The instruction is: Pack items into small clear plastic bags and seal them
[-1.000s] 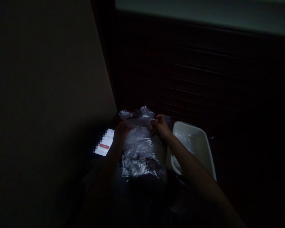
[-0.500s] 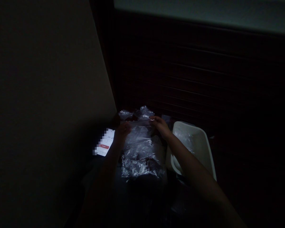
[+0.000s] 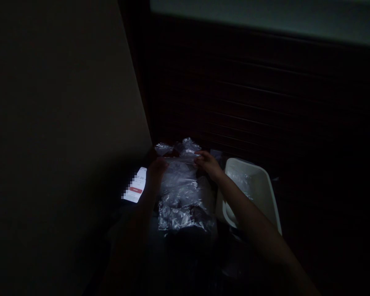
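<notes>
In dim light, a clear plastic bag point(image 3: 179, 174) is stretched between my two hands. My left hand point(image 3: 158, 166) grips its upper left edge, the fingers closed and mostly in shadow. At the upper right edge, my right hand point(image 3: 207, 163) pinches the film between thumb and fingers. Below them, more crumpled clear plastic point(image 3: 180, 216) lies in shiny folds. Just beyond my hands sit other clear plastic pieces, one at the left point(image 3: 164, 148) and one nearer the middle point(image 3: 189, 146).
A pale plastic tub point(image 3: 269, 193) stands to the right, with clear plastic point(image 3: 239, 179) inside, partly behind my right forearm. A lit phone point(image 3: 137, 190) is beside my left forearm. A plain wall point(image 3: 64, 102) rises on the left, and dark slatted panelling point(image 3: 249, 94) stands ahead.
My left hand has shifted slightly left and toward me, and the bag's top edge looks flatter. My right hand has barely moved.
</notes>
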Demonstrator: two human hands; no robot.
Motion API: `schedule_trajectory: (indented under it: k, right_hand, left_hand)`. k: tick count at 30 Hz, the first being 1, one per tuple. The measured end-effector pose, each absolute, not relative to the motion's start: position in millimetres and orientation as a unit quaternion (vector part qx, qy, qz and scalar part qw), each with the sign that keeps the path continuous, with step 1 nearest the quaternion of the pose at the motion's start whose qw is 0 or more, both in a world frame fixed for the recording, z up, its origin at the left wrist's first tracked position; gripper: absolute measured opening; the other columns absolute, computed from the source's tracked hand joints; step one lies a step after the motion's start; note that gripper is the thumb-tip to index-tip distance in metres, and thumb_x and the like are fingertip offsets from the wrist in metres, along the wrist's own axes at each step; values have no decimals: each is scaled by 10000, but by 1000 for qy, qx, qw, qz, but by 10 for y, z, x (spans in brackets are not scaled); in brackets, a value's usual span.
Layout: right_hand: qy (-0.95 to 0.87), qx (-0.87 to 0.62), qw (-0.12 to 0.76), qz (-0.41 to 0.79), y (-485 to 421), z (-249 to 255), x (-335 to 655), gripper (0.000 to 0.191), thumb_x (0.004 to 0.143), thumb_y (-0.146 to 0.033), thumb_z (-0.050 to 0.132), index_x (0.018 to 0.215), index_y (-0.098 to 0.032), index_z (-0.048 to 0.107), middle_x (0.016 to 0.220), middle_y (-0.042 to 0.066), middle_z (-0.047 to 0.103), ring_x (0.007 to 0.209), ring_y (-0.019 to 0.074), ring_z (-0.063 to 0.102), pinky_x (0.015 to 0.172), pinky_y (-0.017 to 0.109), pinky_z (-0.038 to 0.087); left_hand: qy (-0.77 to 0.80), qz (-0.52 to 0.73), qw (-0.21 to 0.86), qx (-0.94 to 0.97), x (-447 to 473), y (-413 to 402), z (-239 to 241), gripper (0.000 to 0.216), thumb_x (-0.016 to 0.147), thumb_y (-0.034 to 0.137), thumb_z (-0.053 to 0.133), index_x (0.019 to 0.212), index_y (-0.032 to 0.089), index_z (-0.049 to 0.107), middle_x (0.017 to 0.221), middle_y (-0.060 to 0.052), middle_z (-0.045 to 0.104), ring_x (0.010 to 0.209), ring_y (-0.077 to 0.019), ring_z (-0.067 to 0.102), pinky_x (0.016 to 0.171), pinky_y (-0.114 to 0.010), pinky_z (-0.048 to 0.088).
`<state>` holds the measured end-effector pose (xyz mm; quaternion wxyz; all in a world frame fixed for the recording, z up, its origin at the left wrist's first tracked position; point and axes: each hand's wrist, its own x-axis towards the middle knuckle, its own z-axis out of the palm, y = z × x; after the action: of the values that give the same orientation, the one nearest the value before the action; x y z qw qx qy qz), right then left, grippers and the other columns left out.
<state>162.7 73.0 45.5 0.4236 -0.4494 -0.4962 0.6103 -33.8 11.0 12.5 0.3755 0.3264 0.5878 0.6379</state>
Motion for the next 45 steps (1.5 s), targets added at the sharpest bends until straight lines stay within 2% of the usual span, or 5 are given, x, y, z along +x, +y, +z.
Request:
schedule_trajectory:
  k: [8, 14, 27, 38, 45]
  right_hand:
    - [-475, -459, 412, 628, 710, 525, 1646, 290, 577, -323, 684, 816, -167, 637, 723, -4, 623, 627, 102, 549, 641, 253, 441]
    - [-554, -442, 411, 573, 767, 404, 1632, 389, 511, -196, 709, 890, -169, 624, 793, 4, 637, 704, 125, 572, 690, 268, 453]
    - [-663, -486, 428, 376, 769, 409, 1644, 183, 695, -241, 580, 847, -177, 660, 874, 56, 626, 778, 171, 573, 757, 318, 446]
    - [-675, -480, 428, 362, 817, 342, 1656, 189, 759, -340, 548, 764, -183, 654, 829, 54, 642, 820, 187, 578, 801, 345, 432]
    - [-672, -485, 422, 368, 800, 359, 1652, 186, 750, -344, 545, 757, -184, 640, 807, 51, 629, 792, 180, 564, 791, 337, 428]
  left_hand:
    - [577, 643, 377, 335, -340, 113, 104, 335, 566, 253, 731, 875, 151, 656, 857, -58, 688, 823, -194, 625, 783, -320, 478]
    - [584, 639, 357, 351, -371, 129, 37, 349, 578, 258, 726, 906, 160, 657, 883, -55, 686, 851, -202, 625, 810, -340, 477]
    - [612, 610, 278, 420, -401, 175, -91, 233, 650, 289, 678, 863, 193, 672, 960, -60, 672, 926, -216, 618, 848, -339, 471]
    - [613, 599, 268, 441, -395, 182, -120, 308, 628, 315, 687, 910, 194, 656, 981, -70, 655, 897, -215, 614, 840, -364, 473]
    - [636, 595, 247, 425, -374, 146, -3, 138, 650, 276, 653, 765, 200, 655, 854, -52, 644, 815, -198, 592, 784, -327, 471]
